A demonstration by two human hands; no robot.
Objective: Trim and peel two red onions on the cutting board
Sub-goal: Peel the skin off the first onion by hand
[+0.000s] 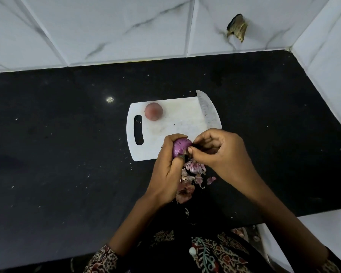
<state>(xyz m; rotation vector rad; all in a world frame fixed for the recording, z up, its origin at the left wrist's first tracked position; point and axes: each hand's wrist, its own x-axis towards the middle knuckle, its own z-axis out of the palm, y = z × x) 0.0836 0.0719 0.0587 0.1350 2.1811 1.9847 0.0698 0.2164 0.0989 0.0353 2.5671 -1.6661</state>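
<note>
My left hand (168, 170) grips a glossy purple onion (180, 146), partly peeled, above the near edge of the white cutting board (175, 123). My right hand (220, 152) pinches a bit of its skin at the onion's right side. A second onion (153, 111), still in its dry reddish skin, sits on the board's far left corner beside the handle slot. A knife (207, 110) lies along the board's right edge, blade pointing away; its handle is hidden behind my right hand.
Several loose pinkish onion skins (191, 178) lie in a pile on the black countertop (67, 154) just below my hands. White marble-look tiles form the back wall and a side wall at the right. The counter's front edge is near my body.
</note>
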